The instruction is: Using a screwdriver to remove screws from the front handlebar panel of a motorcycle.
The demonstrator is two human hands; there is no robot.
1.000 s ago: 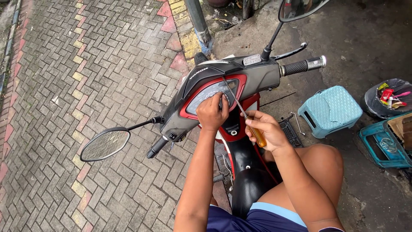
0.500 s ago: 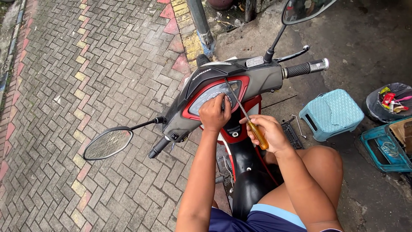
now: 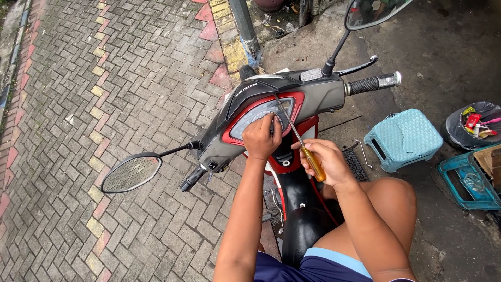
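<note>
Sitting astride a scooter [image 3: 292, 99], headstock at 12 o'clock, knee showing at 4. Left hand [image 3: 261, 139] curling loosely, fingertips pressing on the instrument panel [image 3: 261, 112] at frame centre, not gripping anything. Right hand [image 3: 324, 162] closing tight around the amber handle of a screwdriver [image 3: 297, 138], just at 3 o'clock of the left hand; shaft running up toward 11, tip touching the panel's top edge near the red trim. Hands sitting near each other, not touching. Left mirror [image 3: 130, 173] sticking out at 9 o'clock over the brick paving [image 3: 104, 78]. Right grip [image 3: 373, 83] pointing to 2 o'clock, right mirror [image 3: 373, 11] cut off at the top edge. Teal plastic stool [image 3: 404, 138] standing at 3 o'clock, well apart from the hands. Teal crate [image 3: 469, 180] and dark tub of bits [image 3: 472, 125] lying beyond it at the right edge.
</note>
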